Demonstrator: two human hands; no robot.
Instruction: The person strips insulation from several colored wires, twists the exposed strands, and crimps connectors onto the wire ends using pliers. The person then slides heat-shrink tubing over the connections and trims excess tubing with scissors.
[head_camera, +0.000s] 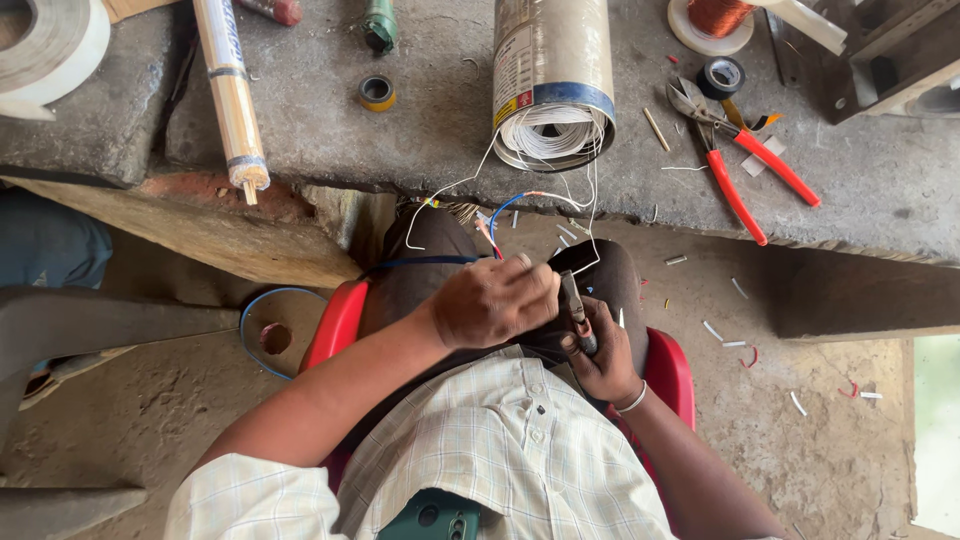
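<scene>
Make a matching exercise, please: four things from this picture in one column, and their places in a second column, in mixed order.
Things:
1. red-handled pliers
2. motor cylinder with white wires
3. small dark tool
4. yellow tape roll

Places:
A. in the right hand
B. on the stone slab, left of the cylinder
C. at the slab's edge, above the knees
D. on the slab, at the right

Pairs: 1-D, 2-C, 3-A, 4-B
</scene>
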